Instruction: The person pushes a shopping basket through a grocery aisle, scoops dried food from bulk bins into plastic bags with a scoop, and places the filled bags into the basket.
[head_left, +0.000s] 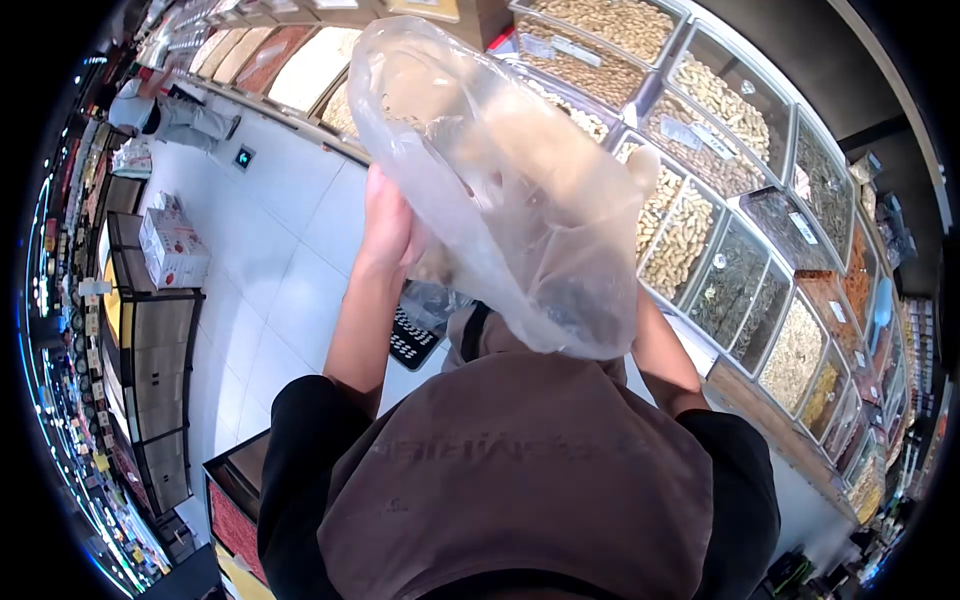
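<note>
Clear, boxy plastic bins [657,80] crowd the right, partly screened by a cloudy, wrinkled plastic bag [540,220], up between left hand [388,225] and right hand [642,170]! Plastic partly veils them, so I can't tell whether either grip pinches; knobbly tan peanuts [683,240] fill several bins.

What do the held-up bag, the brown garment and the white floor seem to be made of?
The bag: thin plastic film, going by its milky see-through look, soft wrinkles and glossy highlights.
The brown garment: probably cloth, matte, since it drapes without shine; its fibre can't be told.
The white floor: smooth, slightly shiny tiles, perhaps ceramic or stone, judging by the straight seams and pale reflections.
</note>
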